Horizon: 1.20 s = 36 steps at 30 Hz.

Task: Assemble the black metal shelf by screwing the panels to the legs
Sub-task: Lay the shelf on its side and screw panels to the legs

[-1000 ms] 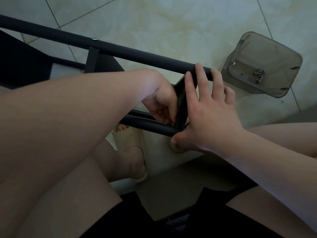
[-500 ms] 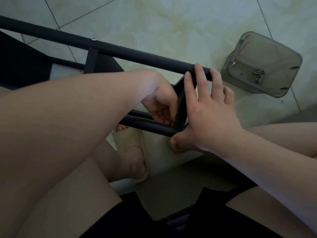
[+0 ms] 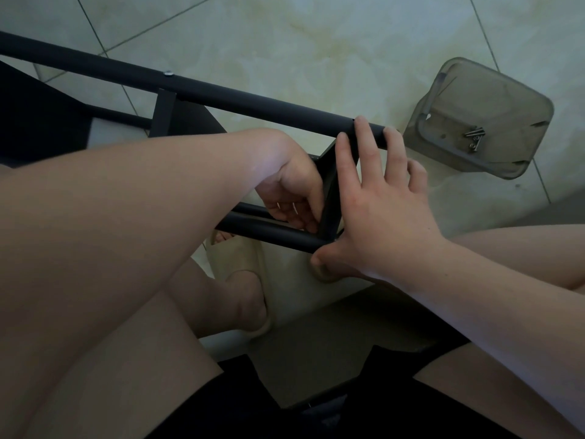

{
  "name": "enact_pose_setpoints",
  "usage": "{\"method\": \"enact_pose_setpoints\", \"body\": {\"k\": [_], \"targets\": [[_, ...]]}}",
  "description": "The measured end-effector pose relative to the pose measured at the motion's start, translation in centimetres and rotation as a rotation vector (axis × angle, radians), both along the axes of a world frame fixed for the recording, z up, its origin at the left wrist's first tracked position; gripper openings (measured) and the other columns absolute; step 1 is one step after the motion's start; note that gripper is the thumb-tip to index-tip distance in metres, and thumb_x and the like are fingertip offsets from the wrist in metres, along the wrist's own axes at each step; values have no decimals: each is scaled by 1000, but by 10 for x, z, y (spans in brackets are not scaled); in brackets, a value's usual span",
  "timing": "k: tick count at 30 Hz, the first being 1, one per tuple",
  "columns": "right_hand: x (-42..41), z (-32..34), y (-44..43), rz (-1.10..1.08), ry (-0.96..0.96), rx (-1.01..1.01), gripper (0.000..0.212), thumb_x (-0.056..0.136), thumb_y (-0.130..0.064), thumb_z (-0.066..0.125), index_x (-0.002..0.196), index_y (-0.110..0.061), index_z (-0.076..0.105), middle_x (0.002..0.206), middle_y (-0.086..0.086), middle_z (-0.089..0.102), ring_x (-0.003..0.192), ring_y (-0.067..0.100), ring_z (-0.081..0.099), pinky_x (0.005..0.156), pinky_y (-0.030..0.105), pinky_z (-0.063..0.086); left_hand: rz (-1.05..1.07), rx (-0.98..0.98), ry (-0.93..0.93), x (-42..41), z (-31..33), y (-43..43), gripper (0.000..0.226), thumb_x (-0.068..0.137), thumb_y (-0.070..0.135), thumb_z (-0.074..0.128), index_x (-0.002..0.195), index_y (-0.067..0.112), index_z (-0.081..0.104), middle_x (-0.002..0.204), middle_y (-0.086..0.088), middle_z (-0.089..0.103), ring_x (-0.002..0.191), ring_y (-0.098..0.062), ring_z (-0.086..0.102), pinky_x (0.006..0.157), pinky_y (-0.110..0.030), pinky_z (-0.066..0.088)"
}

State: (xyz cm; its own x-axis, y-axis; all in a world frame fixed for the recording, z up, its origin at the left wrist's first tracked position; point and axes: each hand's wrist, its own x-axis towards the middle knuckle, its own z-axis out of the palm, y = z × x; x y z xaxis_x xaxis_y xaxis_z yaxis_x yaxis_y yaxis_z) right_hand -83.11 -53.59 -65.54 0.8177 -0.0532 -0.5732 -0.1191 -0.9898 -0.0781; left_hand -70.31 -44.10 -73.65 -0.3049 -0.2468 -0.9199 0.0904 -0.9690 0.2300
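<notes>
The black metal shelf lies on its side on the tiled floor. Its upper leg tube runs from the left edge to the middle right, and a lower leg tube lies nearer to me. A black panel spans between the two tubes at their right ends. My right hand lies spread over this panel, fingertips on the upper tube's end and thumb at the lower tube. My left hand reaches behind the panel with curled fingers; what they hold is hidden. A second panel meets the upper tube below a screw head.
A translucent grey plastic box stands on the floor at the right with a few loose screws inside. My bare knees and a foot in a pale slipper fill the foreground. Pale floor tiles stretch beyond the shelf.
</notes>
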Motion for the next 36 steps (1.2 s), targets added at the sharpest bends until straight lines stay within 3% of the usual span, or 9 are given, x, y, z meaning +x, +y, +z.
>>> {"method": "enact_pose_setpoints", "body": {"k": [3,6,10,14,21,26,29,33,36], "targets": [[0,0,0,1,-2,3,157,52,-83,76,158,-14,-18,162,7,-30,151,40,-19,122,59,11,-19,6,-19,-2,-2,0,20,91,17,66,110,13,67,89,1,67,74,-11,55,70,-24,41],[0,0,1,5,1,3,157,52,-83,75,157,-15,-19,162,6,-31,151,40,-19,122,58,11,3,-5,-11,-1,-2,-3,12,89,9,64,99,12,70,81,0,70,68,-10,58,67,-21,44],[0,-1,0,3,-4,1,156,52,-84,75,157,-15,-19,162,6,-31,151,40,-20,122,58,11,47,-2,12,1,-1,-2,13,89,4,62,93,11,71,75,-1,71,72,-13,60,70,-24,46],[-1,-2,1,8,-9,-1,157,52,-84,75,158,-14,-17,162,7,-30,151,41,-19,122,59,11,9,-5,-25,-2,-2,0,11,89,14,66,99,13,72,83,0,69,73,-12,57,69,-24,43],[-1,-3,1,4,-14,-6,157,50,-84,75,158,-15,-16,163,7,-29,151,40,-18,122,59,13,100,-8,41,0,-2,-1,16,89,-1,59,93,9,70,75,-2,69,65,-11,62,60,-19,50],[-2,-3,1,10,-14,-7,157,51,-85,75,158,-14,-17,162,6,-30,151,41,-18,121,59,13,57,-10,-2,-2,-2,2,11,88,10,66,97,12,71,78,0,69,67,-11,60,60,-20,48],[-1,-3,1,10,-15,-6,157,51,-85,75,158,-14,-17,162,6,-30,151,41,-18,121,59,13,71,-9,9,-3,-2,0,11,90,5,62,92,11,70,76,-1,68,62,-9,59,57,-18,48],[-1,-2,1,5,-13,0,157,51,-84,76,158,-15,-16,162,6,-30,151,40,-18,121,59,14,120,1,35,-1,0,0,16,90,-2,58,91,9,70,77,-4,68,68,-13,62,63,-22,53],[-1,-2,1,5,-15,5,156,52,-84,76,158,-15,-16,162,6,-30,151,40,-18,121,59,13,42,-6,-13,-1,0,1,12,89,10,64,99,12,72,84,-2,69,76,-15,60,70,-26,48]]}}
